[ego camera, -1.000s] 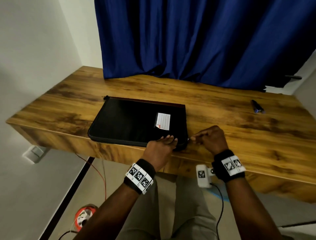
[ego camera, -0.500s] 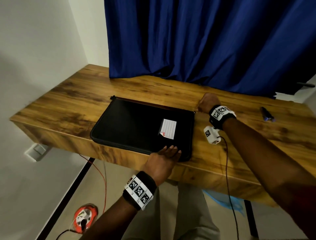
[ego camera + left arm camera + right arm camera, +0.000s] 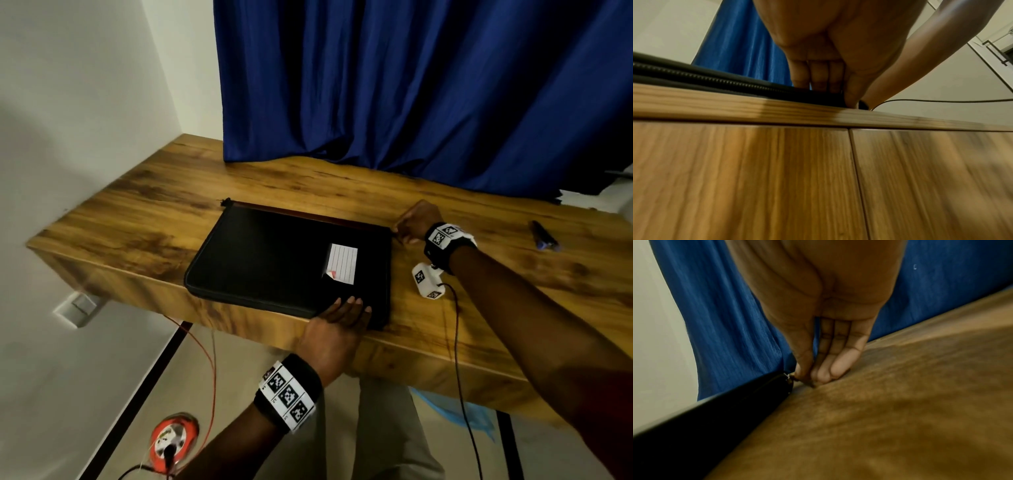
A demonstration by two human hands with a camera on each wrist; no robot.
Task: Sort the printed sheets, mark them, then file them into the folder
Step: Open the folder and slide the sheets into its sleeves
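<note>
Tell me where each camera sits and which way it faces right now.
Head: worn high, looking down at the black folder on the desk; both forearms show.
Left wrist: below the desk edge, looking up at the left hand pressing the folder.
Right wrist: low over the desk, facing the right hand pinching the zipper pull.
All three views share the folder and the blue curtain.

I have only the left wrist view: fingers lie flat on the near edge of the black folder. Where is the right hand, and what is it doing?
Observer: The right hand is at the folder's far right corner, and it seems to pinch the zipper pull.
Operator: Is the cover lifted?
Observer: No, it lies flat; a white lined label sits on top.
Operator: Is a pen near?
Observer: A dark pen lies on the table, to the right, apart from the right hand.
</note>
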